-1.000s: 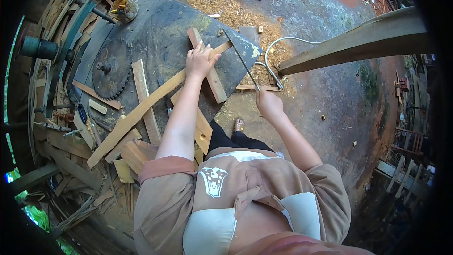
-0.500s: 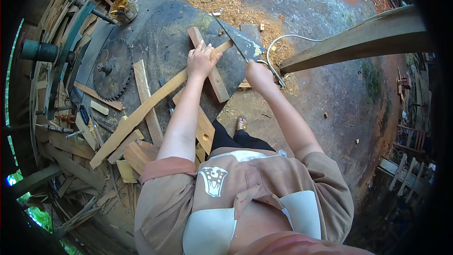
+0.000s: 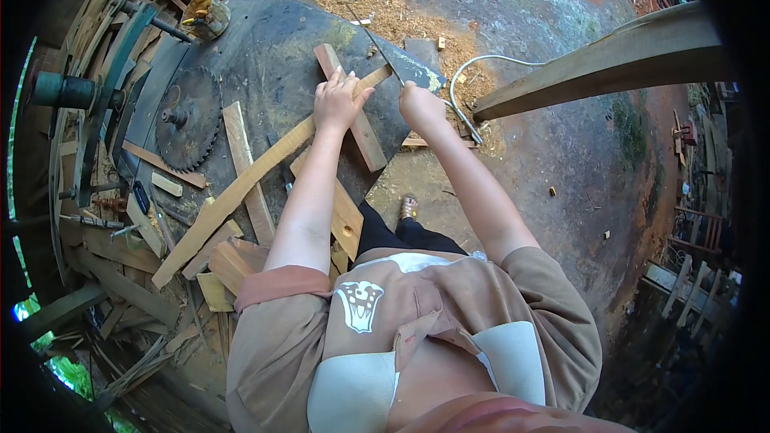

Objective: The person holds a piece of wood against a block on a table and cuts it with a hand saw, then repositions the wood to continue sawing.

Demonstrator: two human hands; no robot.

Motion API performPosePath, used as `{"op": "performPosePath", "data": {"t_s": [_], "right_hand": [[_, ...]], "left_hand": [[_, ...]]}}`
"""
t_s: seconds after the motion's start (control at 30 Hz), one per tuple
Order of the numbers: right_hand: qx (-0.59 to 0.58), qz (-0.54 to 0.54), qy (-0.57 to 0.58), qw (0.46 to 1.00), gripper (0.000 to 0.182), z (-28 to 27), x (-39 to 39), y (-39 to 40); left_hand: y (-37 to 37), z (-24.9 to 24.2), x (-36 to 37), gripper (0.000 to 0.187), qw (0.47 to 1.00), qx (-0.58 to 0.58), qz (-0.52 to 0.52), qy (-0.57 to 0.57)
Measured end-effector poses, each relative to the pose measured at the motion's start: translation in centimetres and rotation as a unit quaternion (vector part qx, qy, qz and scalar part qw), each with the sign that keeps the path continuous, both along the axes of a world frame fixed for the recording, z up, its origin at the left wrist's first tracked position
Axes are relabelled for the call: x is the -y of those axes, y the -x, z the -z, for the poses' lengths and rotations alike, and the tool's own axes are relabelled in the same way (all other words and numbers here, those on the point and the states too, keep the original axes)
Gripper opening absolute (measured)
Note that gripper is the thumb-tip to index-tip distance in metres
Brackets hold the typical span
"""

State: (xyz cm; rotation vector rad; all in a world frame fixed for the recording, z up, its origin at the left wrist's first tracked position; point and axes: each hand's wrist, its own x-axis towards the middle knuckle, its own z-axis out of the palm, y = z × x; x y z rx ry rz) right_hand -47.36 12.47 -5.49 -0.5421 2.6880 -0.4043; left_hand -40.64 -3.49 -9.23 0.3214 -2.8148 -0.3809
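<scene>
My left hand (image 3: pixel 337 102) is closed over a long wooden strip (image 3: pixel 257 172), pressing it against a shorter wooden block (image 3: pixel 365 140) that crosses beneath it on the dark metal saw table (image 3: pixel 273 56). The strip slants from the lower left up to the table's right corner. My right hand (image 3: pixel 423 108) is a fist around the near end of a hand saw (image 3: pixel 373 40). Its thin blade shows edge-on and lies against the strip's far end. The saw's handle is hidden in my fist.
A toothed circular blade (image 3: pixel 188 120) stands out of the table on the left. Near the back sits a cut-open container (image 3: pixel 205 16). Wood offcuts (image 3: pixel 241 261) pile up at lower left. A heavy beam (image 3: pixel 601 64) and a pale hose (image 3: pixel 461 72) lie to the right, near sawdust.
My right hand has pushed the saw forward and slightly left, away from my body, along the strip's end. My left hand keeps its hold on the strip.
</scene>
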Motion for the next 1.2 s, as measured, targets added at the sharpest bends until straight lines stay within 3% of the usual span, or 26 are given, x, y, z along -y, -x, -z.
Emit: {"op": "performPosePath", "data": {"t_s": [0.27,0.57,1.2], "right_hand": [[-0.049,-0.020,0.038,0.998,0.025,2.0,-2.1,-1.3],[0.011,-0.024,-0.037,0.999,0.022,-2.5,-8.6,-6.8],[0.040,-0.052,-0.018,0.998,0.018,-4.2,-6.7,-4.8]], "left_hand": [[0.0,-0.4,-0.1,0.047,0.999,0.028,-0.010,-0.010],[0.0,-0.5,-0.1,0.048,0.999,0.027,-0.012,-0.019],[0.4,0.3,0.6,0.047,1.000,-0.006,-0.001,-0.002]]}}
